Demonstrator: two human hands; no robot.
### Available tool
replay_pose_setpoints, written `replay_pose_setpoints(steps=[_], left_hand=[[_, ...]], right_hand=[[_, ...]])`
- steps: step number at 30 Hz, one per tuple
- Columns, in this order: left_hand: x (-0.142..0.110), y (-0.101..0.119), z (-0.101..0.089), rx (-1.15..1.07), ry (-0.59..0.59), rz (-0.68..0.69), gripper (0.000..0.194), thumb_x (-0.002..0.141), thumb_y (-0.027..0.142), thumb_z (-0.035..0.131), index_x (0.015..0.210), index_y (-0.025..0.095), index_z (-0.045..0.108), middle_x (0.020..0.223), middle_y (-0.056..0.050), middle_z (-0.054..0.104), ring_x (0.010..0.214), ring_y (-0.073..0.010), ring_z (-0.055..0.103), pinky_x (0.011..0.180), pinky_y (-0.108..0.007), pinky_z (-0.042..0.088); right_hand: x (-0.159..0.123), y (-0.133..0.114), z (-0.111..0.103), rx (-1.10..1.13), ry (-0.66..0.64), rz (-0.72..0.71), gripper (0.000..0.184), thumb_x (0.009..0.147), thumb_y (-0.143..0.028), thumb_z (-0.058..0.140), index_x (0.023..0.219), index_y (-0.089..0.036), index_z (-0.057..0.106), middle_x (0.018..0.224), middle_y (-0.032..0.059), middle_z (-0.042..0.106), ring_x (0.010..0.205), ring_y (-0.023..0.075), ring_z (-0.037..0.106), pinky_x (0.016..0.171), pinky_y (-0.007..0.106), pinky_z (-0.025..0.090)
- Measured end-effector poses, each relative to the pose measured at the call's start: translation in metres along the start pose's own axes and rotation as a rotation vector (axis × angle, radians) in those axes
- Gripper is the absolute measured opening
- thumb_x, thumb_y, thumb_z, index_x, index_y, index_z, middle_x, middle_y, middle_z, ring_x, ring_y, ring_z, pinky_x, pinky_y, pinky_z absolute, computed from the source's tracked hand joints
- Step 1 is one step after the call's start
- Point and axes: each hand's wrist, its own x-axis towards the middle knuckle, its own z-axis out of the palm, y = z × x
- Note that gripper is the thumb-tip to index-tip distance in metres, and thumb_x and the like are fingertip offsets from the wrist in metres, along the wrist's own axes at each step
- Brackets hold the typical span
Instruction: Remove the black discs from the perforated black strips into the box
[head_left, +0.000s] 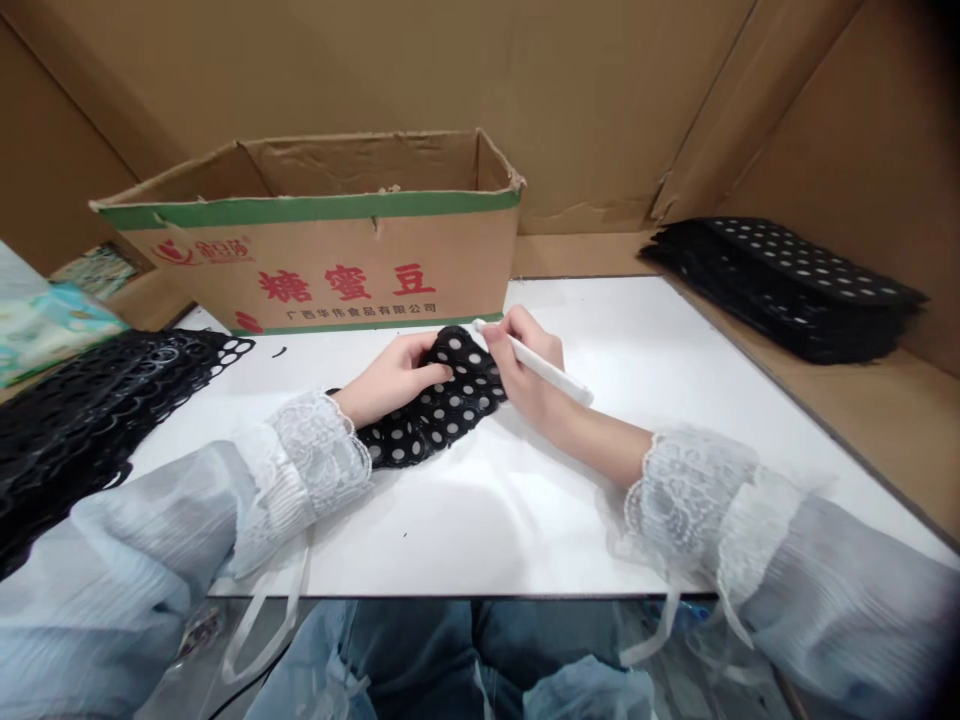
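Note:
A black sheet of round pieces with white dots (456,412) lies at the middle of the white board, its left part under my left wrist. My left hand (390,382) grips its upper left edge, thumb on top. In my right hand (534,380) is a slim white pen-shaped tool (551,372), held like a pencil. The tool slants from upper left to lower right. Its tip is at the sheet's upper right edge; whether it touches I cannot tell. Part of the sheet's right side is hidden by my right fingers.
An open cardboard box (322,262) with a green rim stands behind my hands. Black perforated sheets (82,430) are piled at the left, beside a patterned packet (60,325). A stack of black dotted sheets (795,285) sits at the right. Cardboard walls (585,110) enclose the white board (480,540).

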Motion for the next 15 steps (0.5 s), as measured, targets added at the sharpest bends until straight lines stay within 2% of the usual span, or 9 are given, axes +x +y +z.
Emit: replay_pose_setpoints(steps=[6, 15], left_hand=[[-0.001, 0.004, 0.001, 0.041, -0.102, -0.027, 0.01, 0.071, 0.014, 0.05, 0.077, 0.014, 0.058, 0.078, 0.002, 0.06, 0.073, -0.0119, 0.053, 0.075, -0.025, 0.041], [0.0, 0.005, 0.0, 0.057, -0.133, 0.007, 0.009, 0.069, 0.014, 0.051, 0.077, 0.014, 0.055, 0.08, 0.001, 0.057, 0.078, -0.0136, 0.053, 0.079, -0.028, 0.039]], right_hand=[[0.005, 0.01, 0.004, 0.022, -0.053, 0.058, 0.039, 0.082, -0.054, 0.036, 0.064, -0.02, 0.034, 0.057, -0.0034, 0.036, 0.053, 0.0095, 0.034, 0.051, 0.025, 0.026], [0.01, 0.016, 0.007, -0.053, -0.086, 0.076, 0.041, 0.081, -0.058, 0.035, 0.064, -0.02, 0.034, 0.057, -0.0027, 0.038, 0.056, 0.0113, 0.037, 0.054, 0.026, 0.027]])
